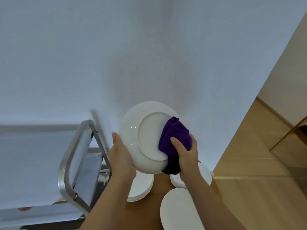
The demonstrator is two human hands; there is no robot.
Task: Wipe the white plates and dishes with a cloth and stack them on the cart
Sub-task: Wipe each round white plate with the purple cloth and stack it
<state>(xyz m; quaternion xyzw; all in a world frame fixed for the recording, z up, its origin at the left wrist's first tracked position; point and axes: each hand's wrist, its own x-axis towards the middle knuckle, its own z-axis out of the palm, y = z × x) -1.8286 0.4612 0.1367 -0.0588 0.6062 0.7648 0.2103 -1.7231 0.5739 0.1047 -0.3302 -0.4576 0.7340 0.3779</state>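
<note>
I hold a white plate [142, 135] up on edge in front of me, its underside and foot ring facing me. My left hand [121, 156] grips its lower left rim. My right hand [186, 151] grips a bunched purple cloth [174, 138] and presses it on the right side of the plate's underside. Below my arms, white plates lie on a wooden table: a stack [141, 188] under my left wrist, a plate [204, 175] behind my right wrist, and a large one [176, 209] near the bottom edge.
A metal cart [73, 156] with a tubular steel handle stands to the left, a white sheet [29, 163] draped over its top. A white wall fills the background. A beige wooden panel wall [265, 146] runs along the right.
</note>
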